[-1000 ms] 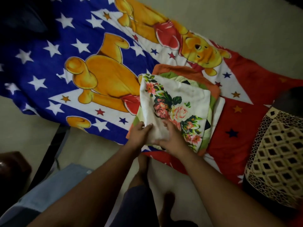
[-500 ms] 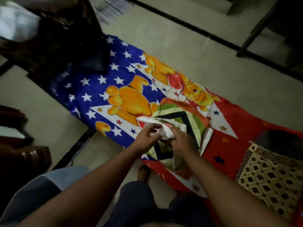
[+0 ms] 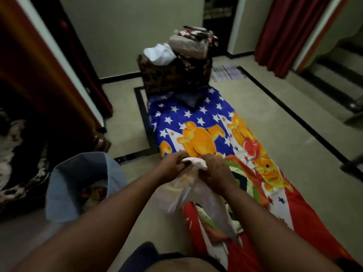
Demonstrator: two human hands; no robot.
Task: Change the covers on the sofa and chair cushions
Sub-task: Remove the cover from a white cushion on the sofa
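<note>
while the view now takes in the whole room, it had been held close over the bedding a second ago; the head has come up. largest in view, the cartoon-bear bedspread (image 3: 196,118) runs over the floor (image 3: 265,122) from 12 o'clock toward 5 o'clock. at its far end, 12 o'clock, stands a dark patterned chair (image 3: 176,75) piled with folded cloth, and at 9 o'clock sits a pale blue basket (image 3: 64,193) with laundry inside. a green, orange and black patchwork cover (image 3: 243,183) lies on the bedspread at 4 o'clock of the hands. what changed: the white floral cover (image 3: 198,163), a second ago folded flat on the patchwork one, has been lifted clear and now hangs from both hands at picture centre, its loose length blurred and trailing toward 6 o'clock. judged from this, one cover has been chosen and is being shaken open to find its mouth; no cushion has yet been dressed, so the task looks early. left hand (image 3: 172,163): fingers curled tight, gripping the gathered top edge. right hand (image 3: 214,169): likewise closed round the same edge, nearly touching the left. the exact finger placement is lost to blur.
</note>
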